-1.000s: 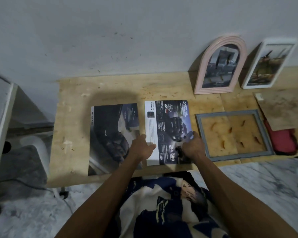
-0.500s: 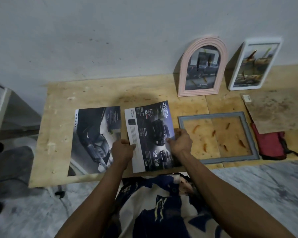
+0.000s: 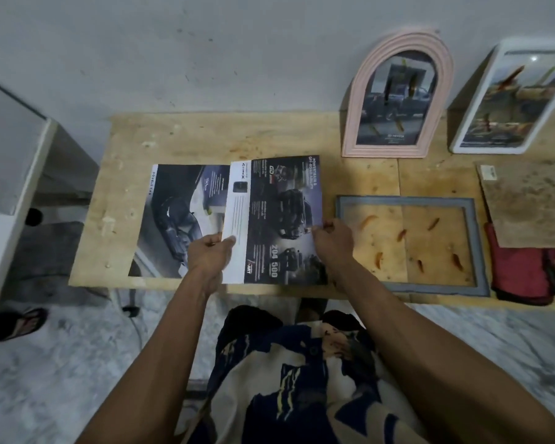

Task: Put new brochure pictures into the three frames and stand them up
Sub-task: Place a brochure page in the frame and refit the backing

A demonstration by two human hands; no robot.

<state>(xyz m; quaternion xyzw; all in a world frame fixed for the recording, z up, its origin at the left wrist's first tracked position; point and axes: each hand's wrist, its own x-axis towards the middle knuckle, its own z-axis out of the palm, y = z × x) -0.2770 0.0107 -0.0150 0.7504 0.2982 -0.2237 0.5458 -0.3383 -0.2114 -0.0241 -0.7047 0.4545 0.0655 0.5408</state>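
A dark truck brochure page (image 3: 276, 219) is held slightly lifted over the wooden table (image 3: 205, 139). My left hand (image 3: 209, 251) pinches its white left edge and my right hand (image 3: 332, 238) pinches its right edge. A second dark brochure page (image 3: 173, 219) lies flat to the left, partly covered by the held one. A grey frame (image 3: 407, 200) lies flat on the table to the right, with bare wood showing through it. A pink arched frame (image 3: 398, 91) and a white frame (image 3: 513, 97) stand against the wall, each with a picture inside.
A brown backing board (image 3: 532, 200) lies at the right over a red cloth item (image 3: 523, 270). A white cabinet (image 3: 10, 149) stands at the left. A sandal (image 3: 16, 325) rests on the marble floor. The wall runs behind the table.
Both hands have taken the truck brochure page by its edges and lifted it off the table, tilting it over the left page. The view has moved closer to the table.
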